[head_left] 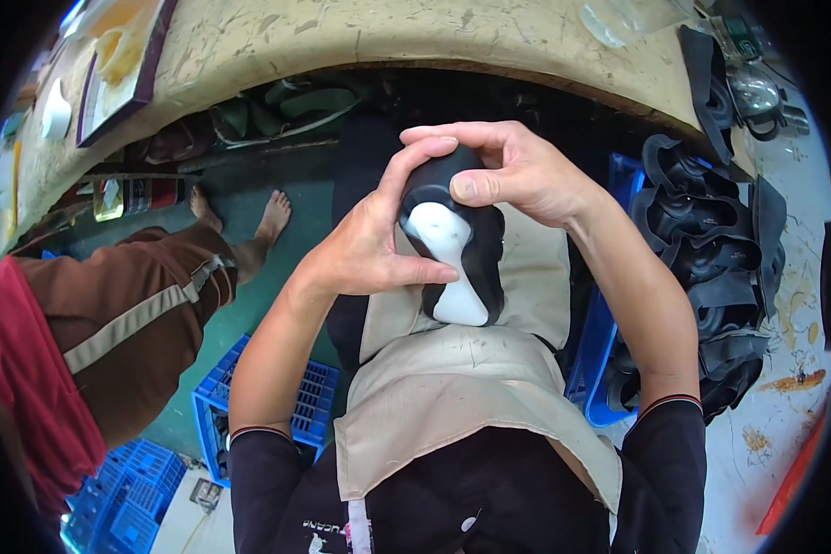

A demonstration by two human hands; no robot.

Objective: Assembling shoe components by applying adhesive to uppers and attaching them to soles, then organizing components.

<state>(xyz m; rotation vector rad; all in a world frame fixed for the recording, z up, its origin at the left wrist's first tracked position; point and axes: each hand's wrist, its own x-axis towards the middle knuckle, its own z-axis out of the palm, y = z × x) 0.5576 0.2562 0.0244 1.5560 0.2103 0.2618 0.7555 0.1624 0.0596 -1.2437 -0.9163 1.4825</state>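
Over my lap I hold a black shoe upper [491,294] fitted around a white shoe last [443,233]. Its rounded black end points away from me, and the white form shows through the opening. My left hand [365,242] grips the left side, thumb laid across the white last and fingers curled toward the far end. From the right, my right hand [524,175] wraps over the black far end, its thumb pressing near the edge of the white part. Both hands are closed on this one piece. A beige apron [462,369] lies beneath it.
A worn table [379,37] curves ahead. To my right, a blue crate [577,379] stands beside stacked black shoe uppers [706,217]. Blue crates [314,392] sit at left, near a barefoot person in brown trousers [143,295]. A glass pot [755,95] is at far right.
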